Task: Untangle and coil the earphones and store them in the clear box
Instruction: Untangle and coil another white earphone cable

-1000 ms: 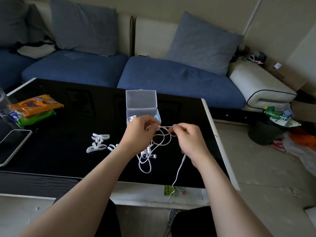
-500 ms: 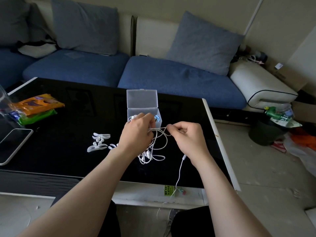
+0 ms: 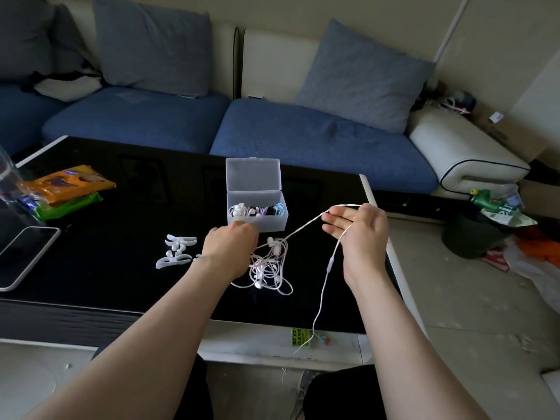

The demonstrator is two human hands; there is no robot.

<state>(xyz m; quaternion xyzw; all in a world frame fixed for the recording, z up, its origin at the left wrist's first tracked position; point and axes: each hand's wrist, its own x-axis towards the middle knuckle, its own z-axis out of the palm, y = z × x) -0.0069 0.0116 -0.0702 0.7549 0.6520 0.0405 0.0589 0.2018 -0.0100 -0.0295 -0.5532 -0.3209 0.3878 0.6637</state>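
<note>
My right hand is up off the black glass table, at its right side, with the fingers straight and together. They grasp nothing. 1 strand of the white earphones simply lies draped across them.

From there the cord runs 2 ways. 1 leg slopes down and to my left into the knot. The other drops past the slim inline remote and over the near table edge, where the free end dangles.

My left hand sits low on the table at the left edge of the knot, knuckles toward me and fingers curled down. The back of the hand hides the fingertips, so I cannot tell whether they pinch the cord or only press it.

The knot lies between my 2 hands, touching the left one and well below the right. The stretched leg's long axis points from lower left to upper right. I judge that further pulling must follow that line, away from the left hand, which is the nearer one to the knot and the one to steady it.

The cord is thin, limp and rubbery, with small hard buds caught in the loops.

The clear box stands just beyond the knot, frosted plastic with its lid upright, already holding other coiled sets.
</note>
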